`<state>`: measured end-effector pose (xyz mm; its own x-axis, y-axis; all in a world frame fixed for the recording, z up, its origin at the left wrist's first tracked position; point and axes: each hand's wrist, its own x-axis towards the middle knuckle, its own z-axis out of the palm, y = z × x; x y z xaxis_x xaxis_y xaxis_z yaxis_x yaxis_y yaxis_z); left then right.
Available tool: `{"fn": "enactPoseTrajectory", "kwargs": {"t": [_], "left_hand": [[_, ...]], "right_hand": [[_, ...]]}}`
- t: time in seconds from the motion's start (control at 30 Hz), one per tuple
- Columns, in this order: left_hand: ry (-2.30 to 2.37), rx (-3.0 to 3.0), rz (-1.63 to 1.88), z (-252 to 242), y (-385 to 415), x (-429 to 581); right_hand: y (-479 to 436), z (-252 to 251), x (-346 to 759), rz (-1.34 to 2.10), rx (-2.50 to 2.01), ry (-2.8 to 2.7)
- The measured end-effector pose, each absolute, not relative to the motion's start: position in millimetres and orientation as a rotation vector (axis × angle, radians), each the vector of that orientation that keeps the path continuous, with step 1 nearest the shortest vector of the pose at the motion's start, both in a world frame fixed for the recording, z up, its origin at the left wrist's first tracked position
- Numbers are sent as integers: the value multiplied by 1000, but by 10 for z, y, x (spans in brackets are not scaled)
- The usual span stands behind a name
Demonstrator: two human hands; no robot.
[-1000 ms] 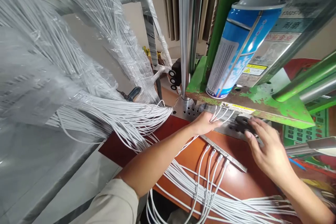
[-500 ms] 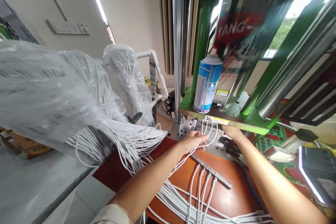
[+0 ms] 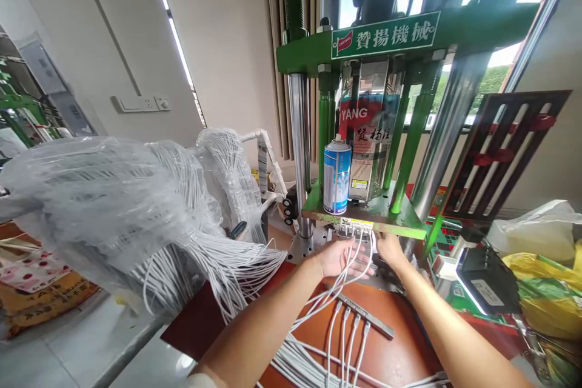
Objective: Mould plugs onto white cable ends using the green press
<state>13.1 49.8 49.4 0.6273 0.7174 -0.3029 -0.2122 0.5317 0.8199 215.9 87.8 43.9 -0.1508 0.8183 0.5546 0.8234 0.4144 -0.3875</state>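
My left hand (image 3: 341,259) is below the green press plate (image 3: 313,211), palm turned up and fingers stretched apart. Several white cables (image 3: 339,282) run down across its fingers from a metal mold (image 3: 359,231) under the plate. Beside the mold's right side is my right hand (image 3: 388,250); its fingers are hidden behind the plate's edge. On the brown tabletop (image 3: 391,303) in front lies a metal bar (image 3: 366,316), with several white cable ends set in it. A bundle of white cables (image 3: 302,357) passes beneath my left forearm.
A blue and white spray can (image 3: 337,179) stands on the press plate. Plastic-wrapped bundles of cable (image 3: 104,194) hang at left. Steel columns (image 3: 299,133) flank the press. To the right are a black box (image 3: 488,285) and a yellow bag (image 3: 545,291).
The view has tilted up, showing more of the press. My left hand's fingers have spread from their closer hold near the cables. My right hand remains beside the mold.
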Motion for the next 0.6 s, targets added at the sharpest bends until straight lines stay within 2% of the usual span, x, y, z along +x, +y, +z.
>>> {"fn": "enactPoseTrajectory", "kwargs": {"t": [0.13, 0.33, 0.6], "left_hand": [[550, 815, 575, 556, -166, 139], [723, 781, 786, 559, -1170, 229], [714, 1081, 731, 702, -1383, 52]], "right_hand": [[401, 193, 2300, 99, -1358, -1909], [-257, -127, 2312, 97, -1526, -1770], [-479, -280, 2306, 381, -1535, -1839]]}}
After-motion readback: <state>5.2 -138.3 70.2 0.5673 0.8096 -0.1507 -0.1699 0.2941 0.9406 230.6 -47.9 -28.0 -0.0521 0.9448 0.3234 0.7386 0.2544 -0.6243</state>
